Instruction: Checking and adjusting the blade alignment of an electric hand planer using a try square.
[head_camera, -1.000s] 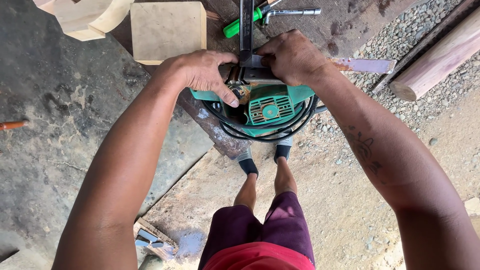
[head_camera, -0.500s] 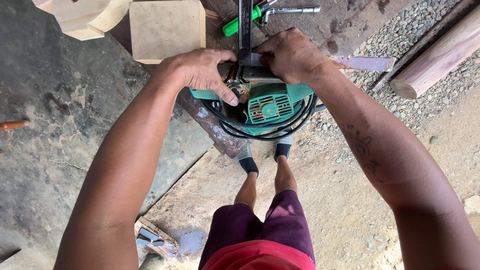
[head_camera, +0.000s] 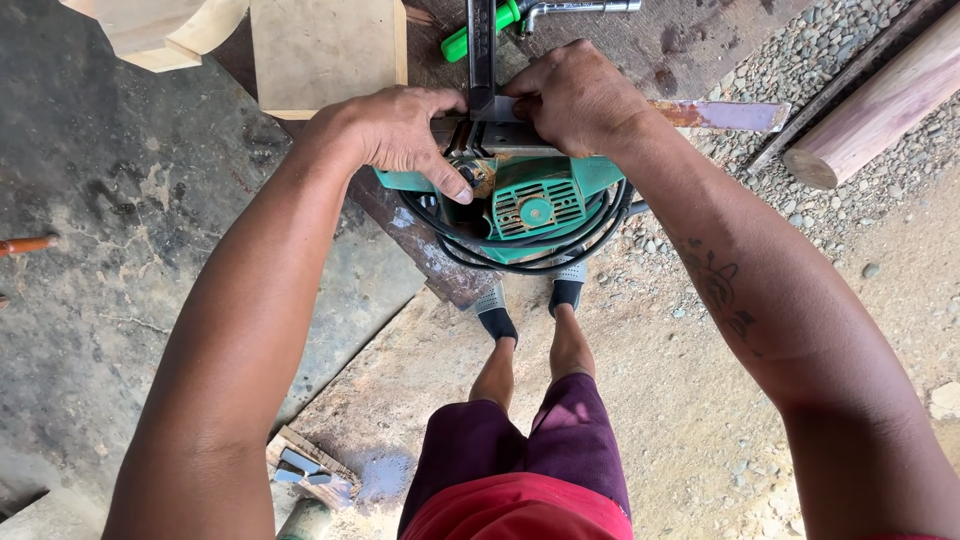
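1. Left hand (head_camera: 400, 135) grips the left side of the green power tool (head_camera: 530, 205); right hand (head_camera: 575, 95) clamps its top, at the dark metal bar (head_camera: 481, 55).
2. The tool sits at a workbench (head_camera: 700, 40) edge, black cord (head_camera: 520, 255) looped round it.
3. Judged heavy and rigid; hold the housing, not the cord.

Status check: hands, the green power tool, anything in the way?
Left hand and right hand grip green power tool. Black cord looped around it. Nothing blocking.

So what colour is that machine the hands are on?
Green power tool, seen in the head view.
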